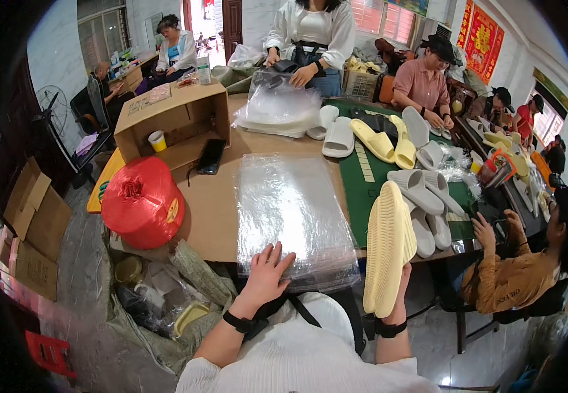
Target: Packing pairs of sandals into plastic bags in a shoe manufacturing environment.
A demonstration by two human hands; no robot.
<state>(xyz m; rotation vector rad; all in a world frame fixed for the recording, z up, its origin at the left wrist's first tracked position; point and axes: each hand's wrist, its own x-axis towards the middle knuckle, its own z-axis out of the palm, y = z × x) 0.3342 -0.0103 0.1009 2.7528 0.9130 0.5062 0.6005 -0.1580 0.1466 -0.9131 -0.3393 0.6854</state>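
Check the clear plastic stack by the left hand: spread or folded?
Spread flat: the clear plastic stack shows a broad rectangular face on the table, with the left hand over its near end.

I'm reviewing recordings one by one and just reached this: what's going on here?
The person's right grip holds up yellow footwear, ribbed sole showing, while the left grip lies spread on a stack of clear plastic. Across the table, a co-worker in white handles a dark item over another pile of clear plastic. Grey slippers and yellow slippers lie on a green mat to the right. A red roll sits at the left, near a cardboard box.
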